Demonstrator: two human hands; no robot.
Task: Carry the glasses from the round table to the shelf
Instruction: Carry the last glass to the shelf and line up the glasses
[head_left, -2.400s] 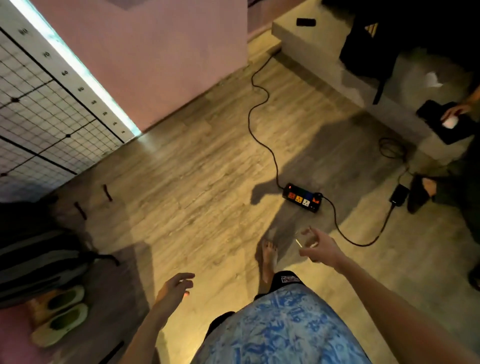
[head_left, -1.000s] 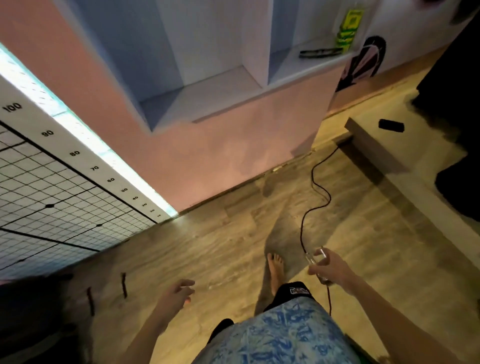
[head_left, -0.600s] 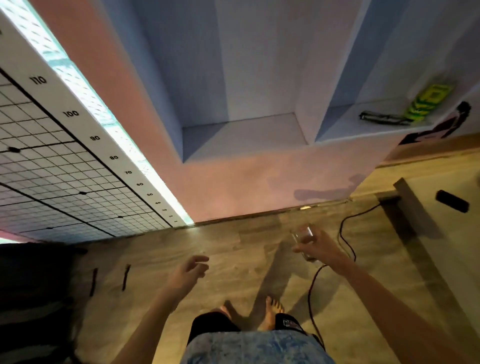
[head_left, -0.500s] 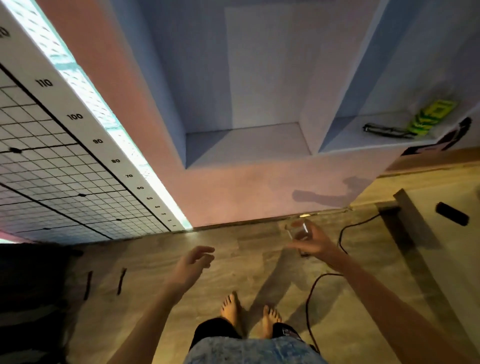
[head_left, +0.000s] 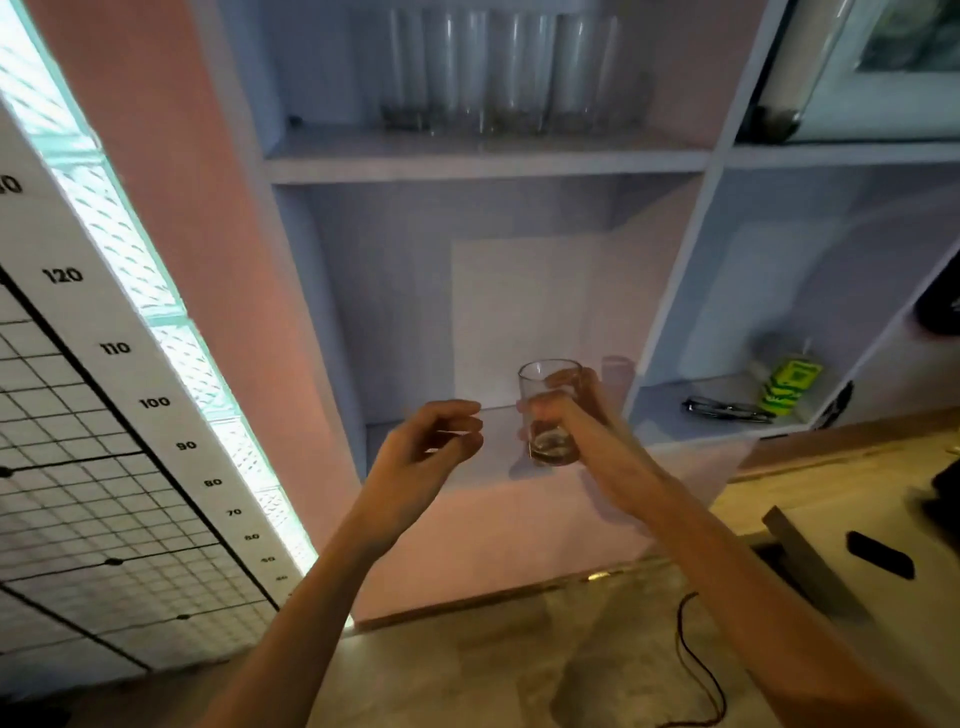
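My right hand (head_left: 576, 415) grips a clear drinking glass (head_left: 548, 384) upright, in front of the lower open compartment of a pale blue shelf (head_left: 483, 169). The glass hangs just above that compartment's floor; I cannot tell whether it touches. My left hand (head_left: 431, 441) hovers left of the glass with fingers loosely curled, holding nothing. Several tall clear glasses (head_left: 498, 73) stand in a row on the upper shelf board.
A white height chart (head_left: 130, 395) with numbers leans at the left beside a lit glass-block strip. The right compartment holds dark spectacles (head_left: 724, 410) and a green pack (head_left: 787, 384). A black cable (head_left: 696, 660) lies on the wooden floor; a low step with a dark object (head_left: 878, 553) sits at right.
I have come close to the shelf and looked up. My right hand has raised the glass from hip height to the lower compartment; my left hand rose beside it.
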